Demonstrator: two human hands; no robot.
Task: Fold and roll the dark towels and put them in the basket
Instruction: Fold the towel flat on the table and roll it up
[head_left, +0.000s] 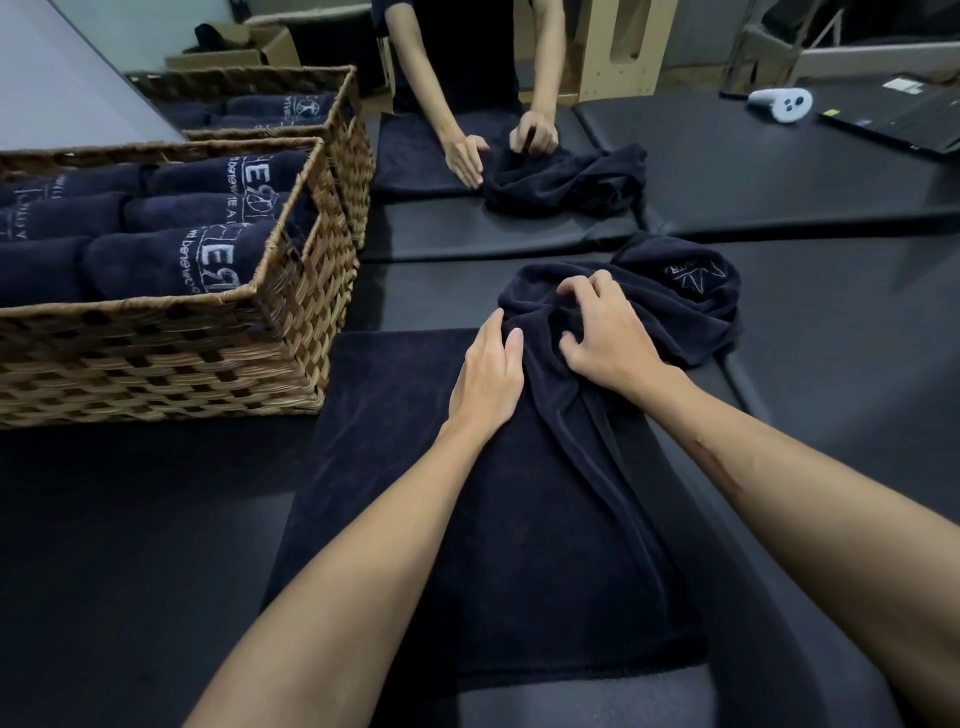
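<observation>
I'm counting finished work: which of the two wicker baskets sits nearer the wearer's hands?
The front basket, just left of the flat towel and packed with rolled dark towels. The other basket stands behind it, nearer the person across the table.

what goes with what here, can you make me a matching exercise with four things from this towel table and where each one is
Things:
1. near basket
2. white controller
3. left hand
4. right hand

Places or states:
A. grips the bunched towel
B. far right, beside a laptop
C. lies flat on the towel, fingers straight
D. at the left, full of rolled towels

Pairs: 1-D, 2-B, 3-C, 4-A
</observation>
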